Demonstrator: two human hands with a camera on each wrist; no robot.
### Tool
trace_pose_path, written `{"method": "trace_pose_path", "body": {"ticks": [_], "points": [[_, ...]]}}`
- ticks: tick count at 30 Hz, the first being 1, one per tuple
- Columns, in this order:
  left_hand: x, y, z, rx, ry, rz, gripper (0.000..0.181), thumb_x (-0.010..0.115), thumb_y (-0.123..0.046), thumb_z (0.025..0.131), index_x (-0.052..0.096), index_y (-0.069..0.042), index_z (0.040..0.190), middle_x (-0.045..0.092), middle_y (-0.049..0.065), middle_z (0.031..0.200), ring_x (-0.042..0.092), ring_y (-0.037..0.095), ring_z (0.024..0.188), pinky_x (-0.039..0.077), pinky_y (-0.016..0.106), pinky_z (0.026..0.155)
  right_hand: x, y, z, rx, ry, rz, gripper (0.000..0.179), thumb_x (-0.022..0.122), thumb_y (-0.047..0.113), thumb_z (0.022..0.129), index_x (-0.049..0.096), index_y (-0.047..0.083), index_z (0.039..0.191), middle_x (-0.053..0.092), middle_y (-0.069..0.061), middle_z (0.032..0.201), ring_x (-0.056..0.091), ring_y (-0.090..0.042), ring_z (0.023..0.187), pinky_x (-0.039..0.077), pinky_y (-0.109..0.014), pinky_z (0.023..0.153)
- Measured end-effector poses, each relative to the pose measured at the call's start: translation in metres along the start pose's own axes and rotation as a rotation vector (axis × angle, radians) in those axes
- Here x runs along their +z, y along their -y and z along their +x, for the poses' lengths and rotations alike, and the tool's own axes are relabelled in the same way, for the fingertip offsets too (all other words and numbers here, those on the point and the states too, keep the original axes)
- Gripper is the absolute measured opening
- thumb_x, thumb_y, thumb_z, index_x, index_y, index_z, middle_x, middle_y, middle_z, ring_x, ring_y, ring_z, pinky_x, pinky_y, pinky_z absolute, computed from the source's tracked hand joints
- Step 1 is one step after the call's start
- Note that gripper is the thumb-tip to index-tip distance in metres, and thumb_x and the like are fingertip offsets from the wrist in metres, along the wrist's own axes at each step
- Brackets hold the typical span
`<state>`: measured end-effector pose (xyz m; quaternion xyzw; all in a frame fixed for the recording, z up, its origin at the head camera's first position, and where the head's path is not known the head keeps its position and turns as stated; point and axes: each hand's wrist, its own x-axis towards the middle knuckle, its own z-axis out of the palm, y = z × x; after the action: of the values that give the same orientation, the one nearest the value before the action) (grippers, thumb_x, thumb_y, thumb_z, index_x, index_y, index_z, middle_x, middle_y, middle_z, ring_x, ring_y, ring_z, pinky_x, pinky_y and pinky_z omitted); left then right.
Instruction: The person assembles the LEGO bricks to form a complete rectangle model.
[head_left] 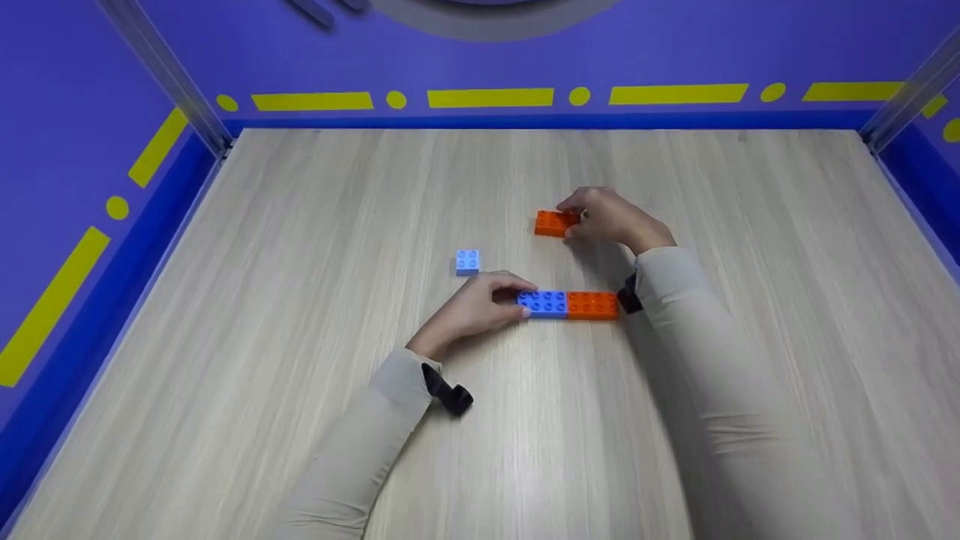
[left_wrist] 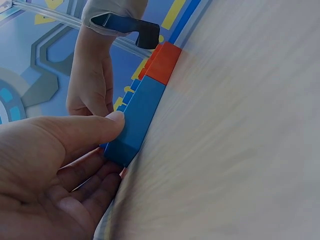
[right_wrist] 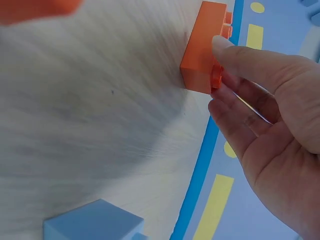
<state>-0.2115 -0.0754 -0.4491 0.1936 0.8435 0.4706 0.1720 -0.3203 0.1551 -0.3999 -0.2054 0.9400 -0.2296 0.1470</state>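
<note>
Here, long blue brick [head_left: 546,303] pinched between left fingers [head_left: 511,280], farther orange brick [head_left: 553,223] between right fingers [head_left: 577,199]

A pale wood-grain tabletop [head_left: 787,300] spreads before me, reaching to a violet-blue back wall [head_left: 675,45]; the left wall [head_left: 60,90] and right wall [head_left: 930,157] match it. Yellow dashes [head_left: 311,100] alternate with yellow dots [head_left: 396,99] (rather like road markings) above a deeper blue band [head_left: 480,120]. Metal posts [head_left: 161,67] stand at the far corners, a grey curve [head_left: 480,24] shows high up, and light leaves a soft sheen on the wood.
</note>
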Motion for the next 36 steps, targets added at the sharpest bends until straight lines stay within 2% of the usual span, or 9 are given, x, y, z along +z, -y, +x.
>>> {"method": "trace_pose_path", "body": {"ticks": [4,16,23,31,36], "points": [[0.0,0.0,0.0,0.003,-0.004,-0.008,0.035,0.07,-0.013,0.086,0.067,-0.015,0.121,0.063,0.002,0.124,0.054,0.015,0.12,0.038,0.032,0.108,0.0,-0.004,-0.001,-0.013,0.016,0.008,0.043,0.071,0.006,0.085,0.062,0.002,0.127,0.06,-0.017,0.122,0.053,-0.031,0.11,0.044,-0.045,0.103],[-0.002,0.001,0.0,0.004,-0.011,0.001,0.036,0.07,-0.014,0.086,0.067,-0.016,0.121,0.063,0.002,0.126,0.053,0.016,0.122,0.036,0.032,0.11,-0.001,-0.004,-0.007,0.078,0.051,0.058,0.041,0.071,0.012,0.087,0.063,0.008,0.127,0.06,-0.012,0.125,0.053,-0.029,0.113,0.043,-0.045,0.104],[-0.002,0.001,0.0,-0.008,-0.005,-0.022,0.035,0.07,-0.013,0.086,0.067,-0.016,0.121,0.063,0.002,0.125,0.053,0.016,0.121,0.036,0.033,0.109,0.002,-0.01,-0.011,0.066,0.032,0.069,0.039,0.072,0.012,0.085,0.065,0.009,0.124,0.063,-0.012,0.122,0.053,-0.028,0.111,0.044,-0.045,0.102],[0.0,0.002,0.001,-0.021,-0.004,-0.009,0.036,0.07,-0.014,0.086,0.067,-0.017,0.121,0.063,0.001,0.126,0.053,0.015,0.121,0.037,0.033,0.109,0.003,-0.015,-0.019,0.065,0.038,0.108,0.039,0.073,0.01,0.084,0.066,0.007,0.123,0.063,-0.014,0.124,0.057,-0.029,0.112,0.045,-0.046,0.102],[0.0,0.003,0.0,-0.018,0.0,-0.029,0.036,0.071,-0.014,0.086,0.067,-0.017,0.122,0.062,0.001,0.127,0.053,0.016,0.121,0.037,0.033,0.109,0.004,-0.016,-0.023,0.032,0.04,0.091,0.039,0.073,0.009,0.083,0.067,0.006,0.121,0.064,-0.014,0.123,0.057,-0.03,0.111,0.045,-0.046,0.101]]}}
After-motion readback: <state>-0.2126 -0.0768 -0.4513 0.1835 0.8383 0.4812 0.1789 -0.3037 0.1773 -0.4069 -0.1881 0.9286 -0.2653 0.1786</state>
